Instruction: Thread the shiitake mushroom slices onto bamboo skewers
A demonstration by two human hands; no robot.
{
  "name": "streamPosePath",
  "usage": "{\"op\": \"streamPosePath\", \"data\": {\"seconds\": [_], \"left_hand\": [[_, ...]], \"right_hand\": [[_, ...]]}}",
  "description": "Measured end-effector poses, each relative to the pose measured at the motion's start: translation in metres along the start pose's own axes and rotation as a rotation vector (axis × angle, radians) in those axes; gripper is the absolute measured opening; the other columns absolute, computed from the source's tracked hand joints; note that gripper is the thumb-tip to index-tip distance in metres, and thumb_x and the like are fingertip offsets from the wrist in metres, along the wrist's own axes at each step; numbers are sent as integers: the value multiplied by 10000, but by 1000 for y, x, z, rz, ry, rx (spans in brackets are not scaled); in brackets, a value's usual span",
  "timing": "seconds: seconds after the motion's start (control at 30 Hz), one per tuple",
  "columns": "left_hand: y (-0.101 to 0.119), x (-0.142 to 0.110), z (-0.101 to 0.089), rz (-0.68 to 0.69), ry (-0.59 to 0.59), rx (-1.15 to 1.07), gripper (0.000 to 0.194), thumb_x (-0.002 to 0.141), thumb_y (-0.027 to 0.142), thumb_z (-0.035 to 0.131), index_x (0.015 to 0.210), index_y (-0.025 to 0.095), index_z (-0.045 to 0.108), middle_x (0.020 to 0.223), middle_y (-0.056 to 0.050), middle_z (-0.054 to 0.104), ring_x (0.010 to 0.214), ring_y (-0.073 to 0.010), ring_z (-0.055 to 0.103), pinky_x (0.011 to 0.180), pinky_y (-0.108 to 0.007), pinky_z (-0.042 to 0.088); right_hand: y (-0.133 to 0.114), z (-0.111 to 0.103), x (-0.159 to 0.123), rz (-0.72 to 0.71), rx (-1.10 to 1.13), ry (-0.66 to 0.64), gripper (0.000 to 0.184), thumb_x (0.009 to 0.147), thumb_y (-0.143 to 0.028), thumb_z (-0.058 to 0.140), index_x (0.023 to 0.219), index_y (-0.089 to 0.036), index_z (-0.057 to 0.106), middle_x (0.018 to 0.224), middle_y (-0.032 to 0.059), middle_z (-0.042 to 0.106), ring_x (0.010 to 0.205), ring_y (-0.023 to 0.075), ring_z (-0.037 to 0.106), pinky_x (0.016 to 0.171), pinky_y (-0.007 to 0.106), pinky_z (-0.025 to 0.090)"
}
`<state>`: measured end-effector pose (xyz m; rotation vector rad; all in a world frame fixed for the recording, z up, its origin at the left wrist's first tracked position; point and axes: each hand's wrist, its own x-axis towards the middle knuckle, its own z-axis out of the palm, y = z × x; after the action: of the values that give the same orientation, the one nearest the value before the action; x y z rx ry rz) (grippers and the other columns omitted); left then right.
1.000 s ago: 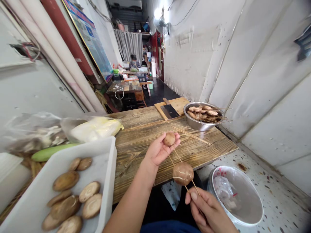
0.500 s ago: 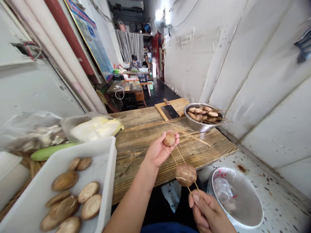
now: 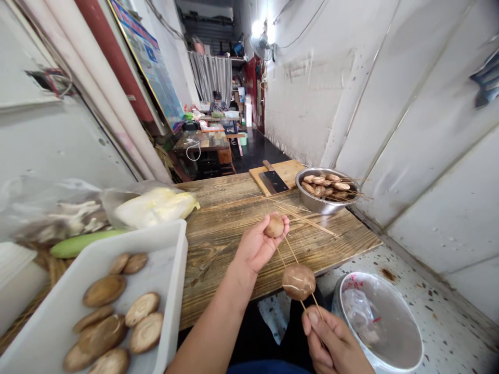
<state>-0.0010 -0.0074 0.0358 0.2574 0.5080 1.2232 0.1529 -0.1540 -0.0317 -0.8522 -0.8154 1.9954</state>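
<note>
A small brown mushroom (image 3: 274, 226) is held in the fingers of my left hand (image 3: 260, 246), above the wooden table. Two thin bamboo skewers (image 3: 289, 250) run from that mushroom back toward me, though my fingers hide how far the tips go in. Lower on both skewers sits a larger mushroom cap (image 3: 298, 282) with pale cracks. My right hand (image 3: 331, 335) pinches the skewers' near ends just below this cap. To the left, a white tray (image 3: 180, 259) contains several loose mushrooms (image 3: 104, 290), some with their pale undersides up.
Loose skewers (image 3: 307, 221) lie across the wooden table (image 3: 218, 249). Behind them are a cleaver (image 3: 274, 182) on a cutting board (image 3: 293, 171) and a metal bowl (image 3: 325, 206) of skewered mushrooms. Bagged cabbage (image 3: 156, 208) is at left; a lined bucket (image 3: 405, 322) stands at lower right.
My left hand with the small mushroom has shifted slightly right and down in the view. My right hand keeps its pinch on the skewers.
</note>
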Motion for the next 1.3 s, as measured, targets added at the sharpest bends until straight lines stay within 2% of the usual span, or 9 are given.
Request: {"op": "streamPosePath", "data": {"seconds": [0.57,0.97,1.3], "left_hand": [[-6,-8,5,51,-67,126,169,867,142,490,936,56,619,976,-162,655,911,-205,637,833,-318,514],[-10,-18,10,78,-118,156,183,836,144,545,979,76,637,933,-139,677,869,-196,638,843,-337,499],[-12,-17,8,77,-99,161,148,832,137,549,921,77,651,952,-136,670,898,-196,634,876,-343,488]], "right_hand": [[3,6,-1,-22,-118,52,453,811,-636,531,733,-201,430,373,-154,248,277,0,106,279,116,117],[-2,13,-2,-15,-94,89,452,814,-634,529,726,-209,402,389,-155,244,286,-3,95,276,113,116],[-2,17,4,-56,-141,74,464,817,-658,496,729,-216,386,384,-159,238,273,0,97,258,106,142]]}}
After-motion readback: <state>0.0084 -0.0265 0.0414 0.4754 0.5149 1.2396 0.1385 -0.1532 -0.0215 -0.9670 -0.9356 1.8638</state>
